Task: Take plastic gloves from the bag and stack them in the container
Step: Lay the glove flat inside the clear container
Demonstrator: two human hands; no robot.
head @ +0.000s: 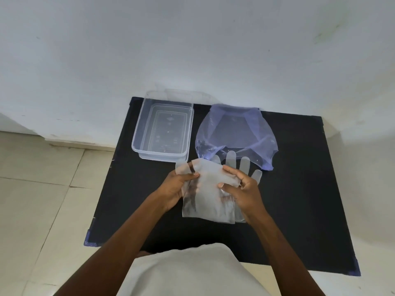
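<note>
Two hands of mine are clamped on one clear plastic glove (210,193) over the black mat (299,189), and my next move turns on where the clear plastic container (163,127) lies from it: ahead and to the left, at the mat's far left corner, its long axis running away from me. It sits open and looks empty, with what looks like its lid leaning behind it. My left hand (176,191) is the nearer one to it, so I judge the glove should swing that way. The blue-tinted bag (235,131) lies just right of the container, mouth toward me, another glove's fingers (243,164) poking out. My left hand pinches the glove's upper left edge, my right hand (241,193) grips its right side with thumb and forefinger; the cuff hangs toward me, the glove's fingers folded over at the top
</note>
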